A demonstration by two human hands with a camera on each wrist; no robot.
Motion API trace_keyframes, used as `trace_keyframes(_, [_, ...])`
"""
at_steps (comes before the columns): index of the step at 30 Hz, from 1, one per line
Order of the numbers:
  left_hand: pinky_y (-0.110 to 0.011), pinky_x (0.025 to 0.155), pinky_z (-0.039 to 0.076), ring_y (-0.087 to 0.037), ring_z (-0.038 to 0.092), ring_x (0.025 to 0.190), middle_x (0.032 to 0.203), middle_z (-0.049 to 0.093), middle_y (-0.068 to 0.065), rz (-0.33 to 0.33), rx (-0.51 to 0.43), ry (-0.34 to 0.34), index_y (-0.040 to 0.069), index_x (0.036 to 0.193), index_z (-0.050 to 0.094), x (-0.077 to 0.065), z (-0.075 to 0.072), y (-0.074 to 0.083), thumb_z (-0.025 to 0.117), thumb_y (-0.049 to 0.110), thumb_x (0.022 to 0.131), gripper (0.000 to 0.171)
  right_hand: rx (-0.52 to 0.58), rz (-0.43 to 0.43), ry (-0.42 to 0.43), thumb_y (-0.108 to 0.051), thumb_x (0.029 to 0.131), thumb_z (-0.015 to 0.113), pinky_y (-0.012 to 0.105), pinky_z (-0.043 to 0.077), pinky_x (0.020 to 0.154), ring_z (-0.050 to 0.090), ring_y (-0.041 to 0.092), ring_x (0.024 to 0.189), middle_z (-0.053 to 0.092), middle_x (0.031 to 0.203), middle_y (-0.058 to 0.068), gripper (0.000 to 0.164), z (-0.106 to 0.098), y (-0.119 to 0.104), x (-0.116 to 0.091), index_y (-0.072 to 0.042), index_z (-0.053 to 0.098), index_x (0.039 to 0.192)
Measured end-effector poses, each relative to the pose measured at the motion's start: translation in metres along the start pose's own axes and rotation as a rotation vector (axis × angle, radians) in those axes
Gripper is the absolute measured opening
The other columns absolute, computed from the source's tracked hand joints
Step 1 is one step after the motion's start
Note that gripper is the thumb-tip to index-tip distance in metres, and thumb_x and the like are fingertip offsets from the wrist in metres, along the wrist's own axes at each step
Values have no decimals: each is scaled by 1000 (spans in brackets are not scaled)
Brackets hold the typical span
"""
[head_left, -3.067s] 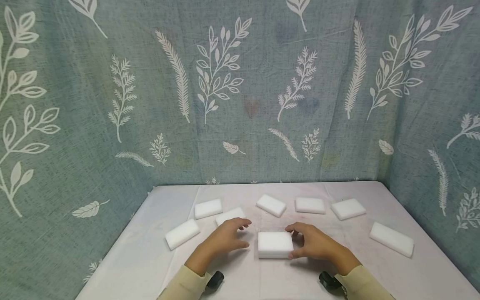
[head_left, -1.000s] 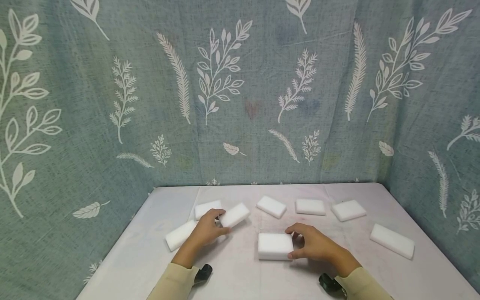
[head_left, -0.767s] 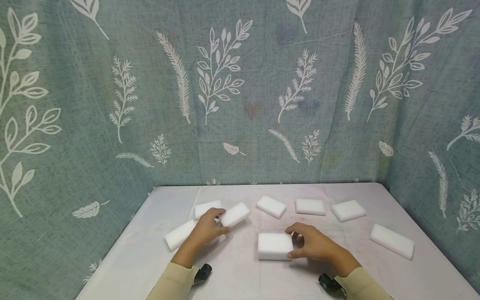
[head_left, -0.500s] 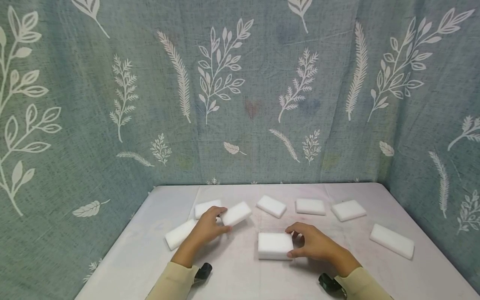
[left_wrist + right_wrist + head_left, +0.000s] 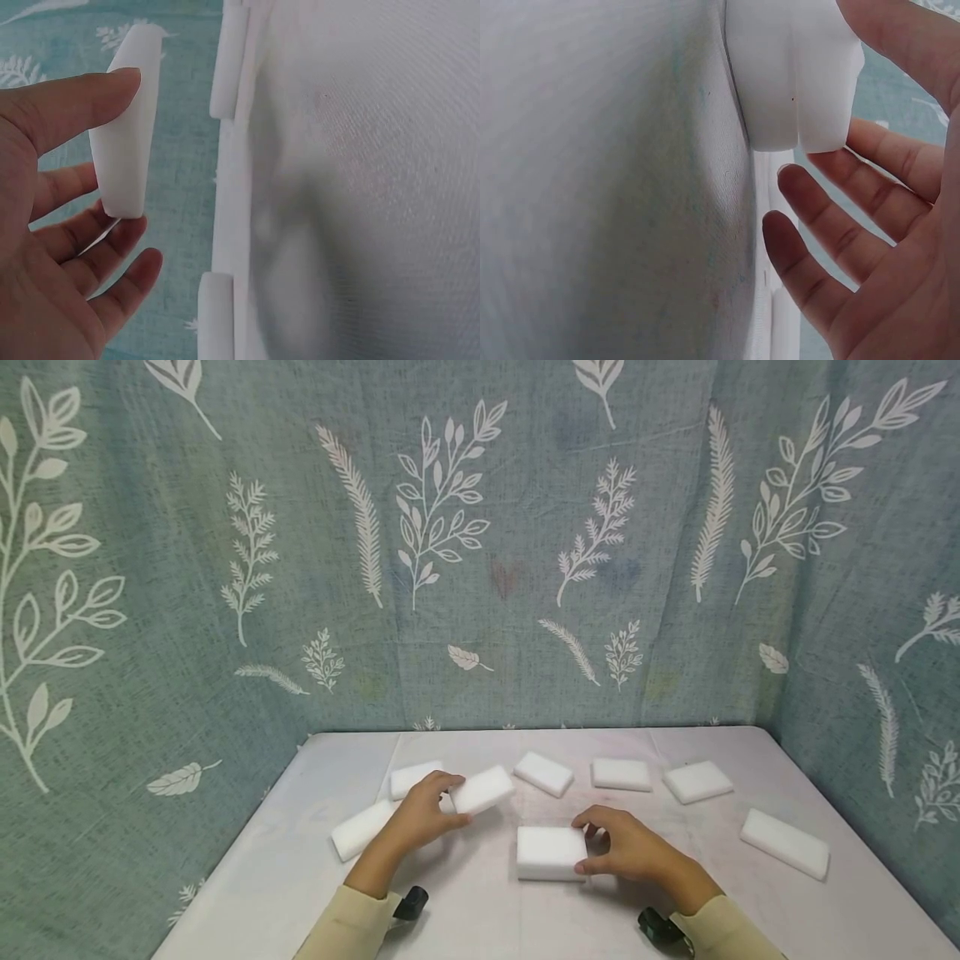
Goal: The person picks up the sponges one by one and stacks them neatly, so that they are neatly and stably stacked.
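My left hand (image 5: 423, 814) pinches a white melamine sponge (image 5: 483, 789) between thumb and fingers. The left wrist view shows that sponge (image 5: 131, 127) lifted off the table and tilted, the thumb across its near face. At the middle of the table two more sponges lie flat in a stack (image 5: 550, 853). My right hand (image 5: 630, 847) grips the right end of this stack, thumb in front and index finger behind. In the right wrist view the seam between the two stacked sponges (image 5: 795, 82) shows, with the thumb on the upper one and the lower fingers spread loose.
Several single sponges lie around: two at the left, one (image 5: 363, 831) nearer and one (image 5: 414, 777) partly behind my left hand; others along the back, such as one (image 5: 621, 774); another (image 5: 784, 843) far right. A leaf-patterned curtain (image 5: 480, 568) encloses the white table (image 5: 480, 927).
My left hand went from beside the stack back to the left and took up a sponge there. It now carries it slightly right. The right hand stays on the stack.
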State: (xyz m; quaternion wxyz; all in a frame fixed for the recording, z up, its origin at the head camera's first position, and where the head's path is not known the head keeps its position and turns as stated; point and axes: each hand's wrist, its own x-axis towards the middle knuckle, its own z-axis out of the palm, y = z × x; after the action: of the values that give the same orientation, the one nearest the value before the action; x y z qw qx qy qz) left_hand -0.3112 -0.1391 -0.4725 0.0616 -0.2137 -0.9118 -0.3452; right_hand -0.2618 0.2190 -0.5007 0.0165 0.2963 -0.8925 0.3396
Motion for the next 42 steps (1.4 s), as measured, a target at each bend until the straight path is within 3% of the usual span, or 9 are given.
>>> trace_keyframes(14, [-44,92,48,-24,56,111,123,57,-1,97,-31,-84,7,129,60,-4,-2,24,84,29,77,61,3,-10,-6,-48,74,82,33,53,78,59,16,91,59,99,-10,58,0,2,0,-13,63,115])
trace_keyframes(30, [-38,89,48,-17,55,107,121,58,8,157,8,-180,14,128,62,-7,12,41,84,35,75,61,9,2,0,-51,75,80,33,53,77,59,16,91,59,98,-10,61,-1,1,1,-9,64,116])
trace_keyframes(35, [-36,91,48,-11,54,106,120,58,11,200,-9,-190,17,125,63,-8,18,43,84,36,75,57,20,7,1,-50,75,81,32,52,76,59,16,90,59,98,-10,57,-1,1,0,-12,64,115])
trace_keyframes(42, [-35,91,48,-11,54,106,121,58,10,220,-32,-181,20,120,64,-10,24,51,84,31,75,51,22,3,6,-49,75,81,33,52,76,59,17,90,59,98,-10,56,-2,-1,0,-13,63,114])
